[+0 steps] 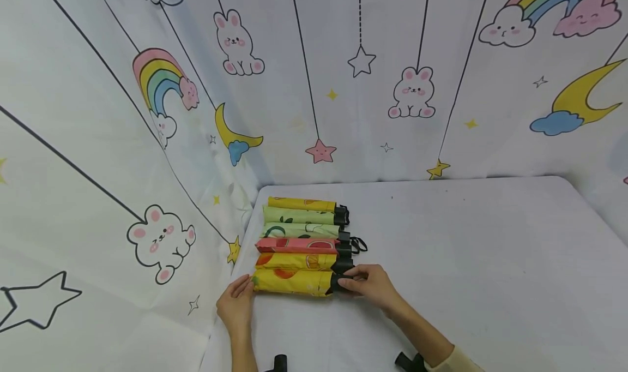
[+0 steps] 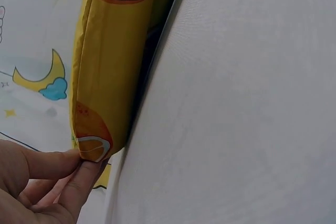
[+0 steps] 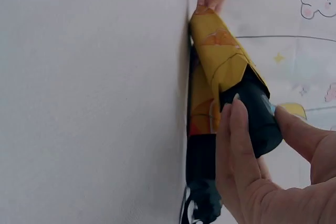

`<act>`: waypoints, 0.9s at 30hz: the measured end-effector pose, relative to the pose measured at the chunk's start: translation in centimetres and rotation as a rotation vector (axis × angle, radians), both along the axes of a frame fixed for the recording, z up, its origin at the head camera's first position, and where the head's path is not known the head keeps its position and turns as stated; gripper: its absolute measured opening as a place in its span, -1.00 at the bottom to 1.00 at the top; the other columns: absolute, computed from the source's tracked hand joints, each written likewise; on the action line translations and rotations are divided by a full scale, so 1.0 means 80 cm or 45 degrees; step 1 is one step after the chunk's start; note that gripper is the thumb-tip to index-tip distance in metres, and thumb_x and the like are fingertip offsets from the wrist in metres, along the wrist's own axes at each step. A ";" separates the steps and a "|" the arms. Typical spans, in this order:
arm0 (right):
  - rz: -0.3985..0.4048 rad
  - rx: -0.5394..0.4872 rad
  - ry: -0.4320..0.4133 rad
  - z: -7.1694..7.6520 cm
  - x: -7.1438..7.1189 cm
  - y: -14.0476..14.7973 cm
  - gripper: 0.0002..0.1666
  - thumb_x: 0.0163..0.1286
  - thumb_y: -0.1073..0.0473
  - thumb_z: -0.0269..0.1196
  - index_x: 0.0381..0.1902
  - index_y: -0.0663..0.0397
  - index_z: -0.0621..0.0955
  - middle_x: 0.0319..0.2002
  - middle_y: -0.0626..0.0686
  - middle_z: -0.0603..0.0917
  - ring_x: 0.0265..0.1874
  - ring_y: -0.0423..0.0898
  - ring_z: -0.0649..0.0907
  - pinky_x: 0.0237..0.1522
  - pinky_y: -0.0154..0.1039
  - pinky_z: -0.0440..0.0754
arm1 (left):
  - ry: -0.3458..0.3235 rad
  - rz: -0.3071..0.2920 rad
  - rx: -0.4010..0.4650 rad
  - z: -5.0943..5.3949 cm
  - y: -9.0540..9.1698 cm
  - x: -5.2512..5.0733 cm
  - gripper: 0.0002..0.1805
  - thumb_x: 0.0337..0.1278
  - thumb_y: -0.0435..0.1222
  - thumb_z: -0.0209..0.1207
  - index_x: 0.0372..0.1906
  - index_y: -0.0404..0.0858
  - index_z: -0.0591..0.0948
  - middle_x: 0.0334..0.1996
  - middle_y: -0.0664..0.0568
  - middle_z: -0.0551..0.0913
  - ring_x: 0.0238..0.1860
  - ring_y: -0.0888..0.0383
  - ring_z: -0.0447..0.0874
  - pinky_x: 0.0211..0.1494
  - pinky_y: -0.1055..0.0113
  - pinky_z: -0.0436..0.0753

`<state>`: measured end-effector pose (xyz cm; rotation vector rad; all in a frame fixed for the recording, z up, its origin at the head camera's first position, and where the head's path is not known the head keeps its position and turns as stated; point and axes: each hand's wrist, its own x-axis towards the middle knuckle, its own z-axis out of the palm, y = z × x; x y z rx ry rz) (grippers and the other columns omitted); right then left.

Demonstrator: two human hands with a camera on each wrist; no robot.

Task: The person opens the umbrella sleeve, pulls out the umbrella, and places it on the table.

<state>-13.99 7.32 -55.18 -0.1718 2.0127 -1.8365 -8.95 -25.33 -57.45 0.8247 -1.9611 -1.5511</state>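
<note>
A folded yellow umbrella point(image 1: 293, 282) in a sleeve with orange-slice prints lies nearest me, at the front of a row. My left hand point(image 1: 237, 305) pinches its left end; the left wrist view shows thumb and fingers on the sleeve's tip point(image 2: 94, 148). At the other end my right hand point(image 1: 370, 286) grips the black handle point(image 3: 256, 116), thumb on one side and fingers on the other. Right behind it lies another yellow umbrella point(image 1: 294, 261). Further back are a red watermelon-print umbrella point(image 1: 296, 245), two green ones point(image 1: 301, 231) and a yellow one point(image 1: 304, 203).
All the umbrellas point the same way, black handles to the right, on a white table point(image 1: 456, 257). A white cloth wall point(image 1: 314, 88) with cartoon prints rises behind and at the left. Black objects point(image 1: 280, 363) show at the bottom edge near both forearms.
</note>
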 end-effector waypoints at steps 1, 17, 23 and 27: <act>-0.004 -0.036 -0.020 0.001 0.000 0.000 -0.56 0.32 0.14 0.52 -0.03 0.40 0.70 -0.21 0.17 0.78 -0.27 0.13 0.83 -0.15 -0.05 0.82 | 0.006 0.007 0.017 0.000 0.000 0.000 -0.75 0.19 -0.55 0.38 -0.02 -0.44 0.78 -0.11 -0.34 0.79 -0.28 0.31 0.82 -0.27 0.62 0.69; -0.059 -0.194 -0.152 0.006 0.003 -0.002 -0.59 0.32 0.17 0.51 -0.09 0.46 0.71 -0.18 0.23 0.78 -0.30 0.15 0.84 -0.11 -0.08 0.82 | 0.070 0.041 0.214 0.002 0.000 0.000 -0.65 0.12 -0.59 0.41 0.05 -0.48 0.73 -0.07 -0.30 0.79 -0.24 0.32 0.83 -0.18 0.59 0.70; -0.072 -0.211 -0.158 0.011 0.006 0.003 -0.58 0.33 0.19 0.50 -0.06 0.48 0.70 -0.14 0.26 0.76 -0.29 0.16 0.84 -0.10 -0.08 0.81 | 0.071 0.029 0.224 0.002 -0.001 0.001 -0.63 0.15 -0.57 0.40 0.09 -0.47 0.72 -0.01 -0.33 0.76 -0.25 0.36 0.81 -0.16 0.59 0.70; -0.073 -0.216 -0.160 0.013 0.007 0.008 -0.59 0.33 0.21 0.49 -0.05 0.49 0.70 -0.15 0.23 0.76 -0.28 0.18 0.84 -0.09 -0.06 0.81 | 0.089 0.040 0.236 0.002 -0.002 0.000 -0.63 0.15 -0.58 0.40 0.09 -0.48 0.72 -0.03 -0.32 0.77 -0.25 0.34 0.82 -0.15 0.58 0.71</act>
